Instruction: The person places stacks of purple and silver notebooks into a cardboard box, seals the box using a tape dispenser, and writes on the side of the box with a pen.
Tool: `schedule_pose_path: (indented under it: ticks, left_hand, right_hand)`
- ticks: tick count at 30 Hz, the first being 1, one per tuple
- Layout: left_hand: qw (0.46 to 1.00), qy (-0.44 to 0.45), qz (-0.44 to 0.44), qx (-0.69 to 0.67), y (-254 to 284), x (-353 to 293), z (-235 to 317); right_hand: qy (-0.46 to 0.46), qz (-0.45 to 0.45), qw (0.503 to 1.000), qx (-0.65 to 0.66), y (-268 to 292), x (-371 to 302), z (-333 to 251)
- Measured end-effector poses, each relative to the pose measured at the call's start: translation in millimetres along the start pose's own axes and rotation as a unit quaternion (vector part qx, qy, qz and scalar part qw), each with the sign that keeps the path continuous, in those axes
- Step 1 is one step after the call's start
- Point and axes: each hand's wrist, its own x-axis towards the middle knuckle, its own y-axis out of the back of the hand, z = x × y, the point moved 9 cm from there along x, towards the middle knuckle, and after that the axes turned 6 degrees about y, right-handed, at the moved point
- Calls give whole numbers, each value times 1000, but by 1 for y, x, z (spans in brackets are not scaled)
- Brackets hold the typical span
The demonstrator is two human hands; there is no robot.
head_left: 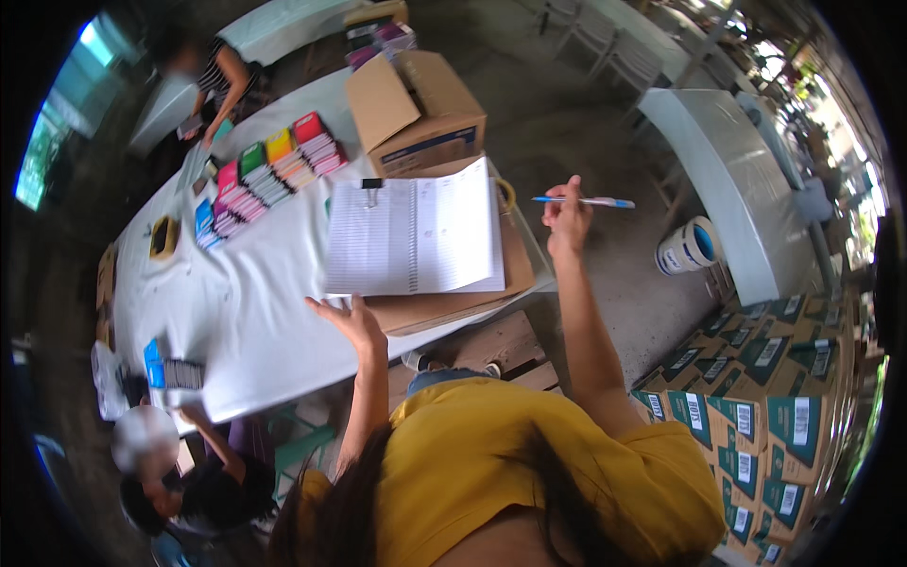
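An open spiral notebook (pixel 378 241) with ruled pages lies in front of me on a flat brown cardboard piece (pixel 425 312). A black binder clip (pixel 371 185) grips its top left edge, and the right-hand page curls upward. My left hand (pixel 351 319) is open at the notebook's lower left corner, fingers spread; whether it touches the paper I cannot tell. Out to the right of the notebook, above the floor, my right hand (pixel 569 222) holds a blue and white pen (pixel 605 201) sideways between its fingers.
Beyond the notebook stands an open cardboard box (pixel 425 142). Rows of colourful small books (pixel 269 165) sit on the white-covered table (pixel 255 312). A person (pixel 231 76) works at the far left, another person (pixel 203 472) sits near left. Stacked cartons (pixel 746 416) and a bucket (pixel 682 248) are at right.
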Motion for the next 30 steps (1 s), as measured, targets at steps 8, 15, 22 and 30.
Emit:
schedule_pose_path:
  ticks: [8, 15, 22, 30]
  left_hand:
    - [734, -414, -364, 396, -114, -54, 73]
    - [627, -418, -410, 514, -151, -45, -3]
    - [665, -353, -394, 527, -145, -53, -12]
    - [665, -351, -399, 524, -145, -52, -9]
  right_hand:
    - [48, -34, 998, 22, -57, -20, -6]
    - [136, -215, 948, -191, -150, -26, 56]
    - [176, -263, 913, -257, -189, -44, 91]
    - [173, -287, 899, -282, -194, -49, 96]
